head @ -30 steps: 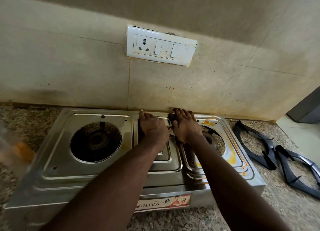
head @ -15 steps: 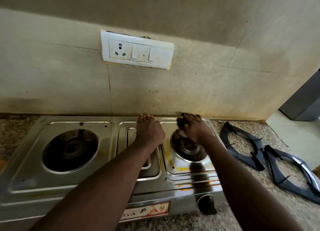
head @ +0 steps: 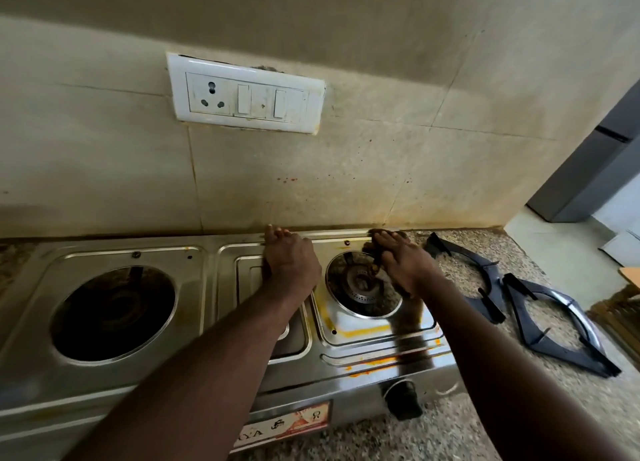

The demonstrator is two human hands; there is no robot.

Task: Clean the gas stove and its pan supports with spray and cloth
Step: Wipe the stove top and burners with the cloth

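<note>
Right hand point(head: 403, 265), fingers flat, is pressing the cloth point(head: 379, 232) onto the gas stove point(head: 207, 280), having shifted from centre to the rear right corner. Left hand point(head: 291, 263), spread, is bracing mid-stove. Front stains are awaiting wiping.

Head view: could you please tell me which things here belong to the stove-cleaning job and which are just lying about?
Part of the job:
- gas stove, steadied by the left hand
- dark cloth under the right hand
- left pan support and right pan support, off the stove on the counter

Just there:
- wall switchboard
- grey cabinet
</note>
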